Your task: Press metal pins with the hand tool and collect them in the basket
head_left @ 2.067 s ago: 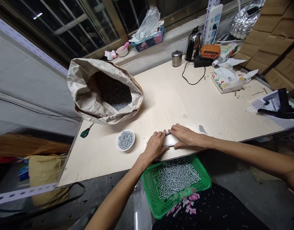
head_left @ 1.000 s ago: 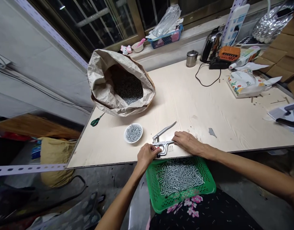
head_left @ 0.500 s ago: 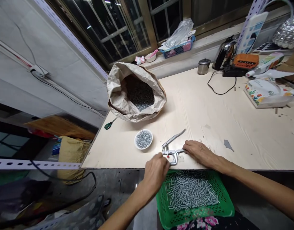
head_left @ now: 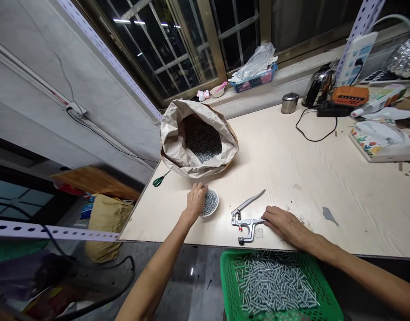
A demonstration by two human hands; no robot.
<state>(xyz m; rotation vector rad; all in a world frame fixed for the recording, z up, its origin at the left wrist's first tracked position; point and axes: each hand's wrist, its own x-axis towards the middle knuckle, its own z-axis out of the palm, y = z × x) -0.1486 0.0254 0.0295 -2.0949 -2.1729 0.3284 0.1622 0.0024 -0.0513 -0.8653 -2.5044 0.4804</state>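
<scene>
My left hand (head_left: 195, 199) reaches into a small white bowl (head_left: 214, 208) of little metal pieces, fingers curled down onto them. My right hand (head_left: 281, 223) lies on the lower handle of metal press pliers (head_left: 244, 217), holding it on the table; the upper handle stands raised and open. A green basket (head_left: 231, 285) full of small metal tubes sits below the table's near edge, in front of me.
A paper sack (head_left: 178, 142) of metal pieces stands behind the bowl, green scissors (head_left: 160, 179) to its left. A kettle (head_left: 320, 89), steel cup (head_left: 289, 102), orange device (head_left: 348, 95), black cable (head_left: 313, 129) and tissue pack (head_left: 379, 142) sit at the back right of the table (head_left: 308, 178).
The pliers' handles went from pressed shut to open. My left hand left the pliers' jaw, passed over the basket, and now is in the white bowl. My right hand stays on the handle.
</scene>
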